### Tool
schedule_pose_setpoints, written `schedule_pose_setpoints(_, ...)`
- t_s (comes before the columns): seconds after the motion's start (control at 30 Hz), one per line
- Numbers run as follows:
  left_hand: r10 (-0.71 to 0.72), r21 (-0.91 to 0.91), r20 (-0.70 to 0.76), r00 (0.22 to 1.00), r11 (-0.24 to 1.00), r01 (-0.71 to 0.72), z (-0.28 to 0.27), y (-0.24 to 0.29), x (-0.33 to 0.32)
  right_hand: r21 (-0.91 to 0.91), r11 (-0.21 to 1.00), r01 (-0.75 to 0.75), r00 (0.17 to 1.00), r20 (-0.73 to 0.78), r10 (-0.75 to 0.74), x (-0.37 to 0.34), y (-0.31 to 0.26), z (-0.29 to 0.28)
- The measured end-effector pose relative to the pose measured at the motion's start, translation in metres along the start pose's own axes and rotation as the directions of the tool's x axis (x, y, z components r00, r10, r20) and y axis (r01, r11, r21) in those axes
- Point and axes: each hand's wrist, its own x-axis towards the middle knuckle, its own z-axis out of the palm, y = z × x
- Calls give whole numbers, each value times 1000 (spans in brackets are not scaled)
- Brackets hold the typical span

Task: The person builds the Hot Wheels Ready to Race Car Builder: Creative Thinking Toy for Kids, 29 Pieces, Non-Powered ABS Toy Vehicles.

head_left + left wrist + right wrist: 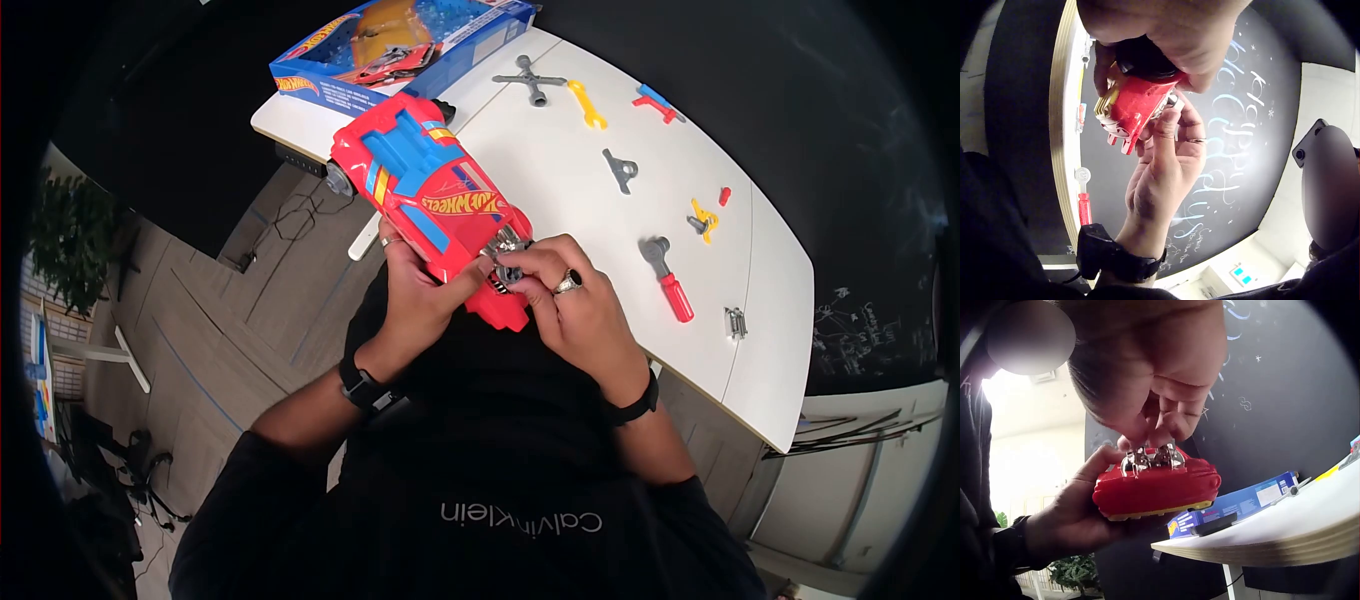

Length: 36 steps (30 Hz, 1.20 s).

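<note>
A red toy car (460,225) with blue and yellow stripes and flame lettering is held up off the table, close to the person's body. My left hand (415,305) grips its side, thumb on top near the front end. With thumb and fingers, my right hand (585,310) pinches a small grey and chrome part (508,268) at the car's front. Chrome engine pieces (1154,459) stand up from the red body in the right wrist view, right under the right fingertips. Those fingers partly hide the pinched part.
On the white table (560,180) lie a grey cross wrench (528,79), a yellow wrench (587,105), a red-handled tool (675,292), a chrome piece (736,323) and several small toy parts. A blue toy box (480,45) stands at the far end.
</note>
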Motion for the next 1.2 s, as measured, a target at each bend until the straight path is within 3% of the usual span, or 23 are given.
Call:
schedule_pose_setpoints(0.27,11,36,1,1000,999,-11,2,2,0,-94,995,-31,1000,-5,30,1,-5,2)
schedule_pose_setpoints(0.33,28,64,24,999,998,-29,-1,0,1,-60,997,50,999,-17,-51,1,0,1)
schedule_pose_setpoints(0.47,48,38,-10,999,998,-47,4,2,-2,-129,991,33,998,-55,-40,2,0,3)
schedule_pose_setpoints(0.53,79,128,2,997,989,-78,3,3,-2,-93,995,-27,997,-77,19,1,0,7)
schedule_pose_setpoints(0.97,188,259,-16,982,949,-177,-1,-6,-4,2,979,-204,973,-107,203,-9,1,18)
schedule_pose_setpoints(1.1,149,225,-15,989,964,-141,0,-6,-4,9,970,-245,967,-68,245,-11,0,13)
schedule_pose_setpoints(1.2,126,217,8,992,968,-125,0,-6,-5,92,988,-128,988,100,118,-5,3,-10)
